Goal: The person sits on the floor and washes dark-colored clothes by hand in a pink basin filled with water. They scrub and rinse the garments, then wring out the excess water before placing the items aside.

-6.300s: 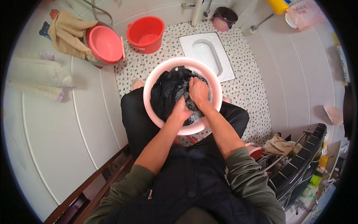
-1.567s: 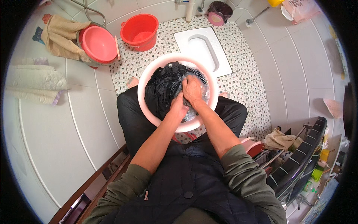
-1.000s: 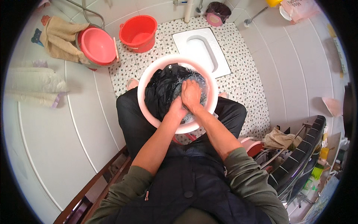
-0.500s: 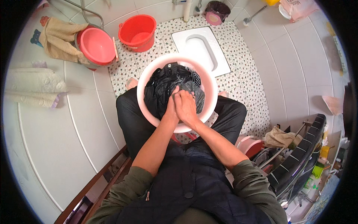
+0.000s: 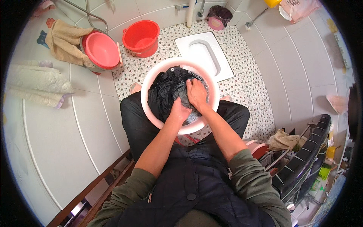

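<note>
A wet black garment [image 5: 162,92] is bunched up in a pale pink basin [image 5: 145,108] held between my knees. My left hand [image 5: 180,110] is closed on a fold of the cloth near the basin's close side, its fingertips partly buried. Further in and to the right, my right hand [image 5: 197,94] has its fingers curled over the same garment. A greyish stretch of wet fabric runs between the two hands. Suds and water show along the basin's right and near inside.
A red bucket [image 5: 141,41] stands beyond the basin, beside a white squat toilet [image 5: 223,62]. Pink tub [image 5: 102,49] and tan towel [image 5: 66,39] are at far left. A lined waste bin [image 5: 218,19] is at the back; a black padded chair part [image 5: 302,159] lies right.
My hands, pressed together before, are now apart: the right has moved up and right, the left stays nearer me. The cloth between them has shifted. The view has tilted slightly.
</note>
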Demonstrator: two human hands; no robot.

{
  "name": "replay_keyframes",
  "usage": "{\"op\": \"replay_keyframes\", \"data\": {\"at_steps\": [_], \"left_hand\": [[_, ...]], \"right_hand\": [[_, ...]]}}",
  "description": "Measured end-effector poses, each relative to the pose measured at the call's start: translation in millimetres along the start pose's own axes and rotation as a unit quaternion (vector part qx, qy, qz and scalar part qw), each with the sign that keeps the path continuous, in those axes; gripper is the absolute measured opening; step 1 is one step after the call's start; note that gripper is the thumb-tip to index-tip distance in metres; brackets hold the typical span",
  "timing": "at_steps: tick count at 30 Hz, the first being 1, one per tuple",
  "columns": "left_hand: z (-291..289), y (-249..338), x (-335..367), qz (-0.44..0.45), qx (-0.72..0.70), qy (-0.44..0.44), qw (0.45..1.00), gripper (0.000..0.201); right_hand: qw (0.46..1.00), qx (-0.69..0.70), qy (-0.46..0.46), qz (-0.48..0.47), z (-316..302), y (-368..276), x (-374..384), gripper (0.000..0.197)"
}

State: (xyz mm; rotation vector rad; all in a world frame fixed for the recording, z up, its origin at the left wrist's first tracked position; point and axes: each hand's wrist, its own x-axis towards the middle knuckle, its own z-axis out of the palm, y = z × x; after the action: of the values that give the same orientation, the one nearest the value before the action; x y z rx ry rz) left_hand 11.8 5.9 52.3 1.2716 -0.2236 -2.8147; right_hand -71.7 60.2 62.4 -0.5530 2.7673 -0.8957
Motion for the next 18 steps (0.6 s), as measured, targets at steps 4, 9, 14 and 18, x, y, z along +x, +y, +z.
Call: {"op": "replay_keyframes", "data": {"at_steps": [4, 9, 14, 18], "left_hand": [[-8.3, 8.1, 12.1, -0.028, -0.071, -0.095, 0.993, 0.046], [-8.3, 17.5, 6.8, -0.104, -0.04, -0.144, 0.983, 0.044], [-33.4, 2.1, 36.0, 0.02, 0.003, 0.002, 1.0, 0.034], [6.7, 5.9, 7.2, -0.045, -0.02, 0.003, 0.999, 0.036]], "right_hand": [[0.997, 0.055, -0.016, -0.047, -25.7, -12.8, -33.9, 0.033], [0.992, 0.056, -0.02, -0.108, -40.2, -22.3, -89.4, 0.026], [0.997, 0.029, 0.002, -0.067, -6.6, -32.4, -72.4, 0.021], [0.998, -0.044, 0.037, 0.016, 2.8, -23.5, -21.9, 0.03]]}}
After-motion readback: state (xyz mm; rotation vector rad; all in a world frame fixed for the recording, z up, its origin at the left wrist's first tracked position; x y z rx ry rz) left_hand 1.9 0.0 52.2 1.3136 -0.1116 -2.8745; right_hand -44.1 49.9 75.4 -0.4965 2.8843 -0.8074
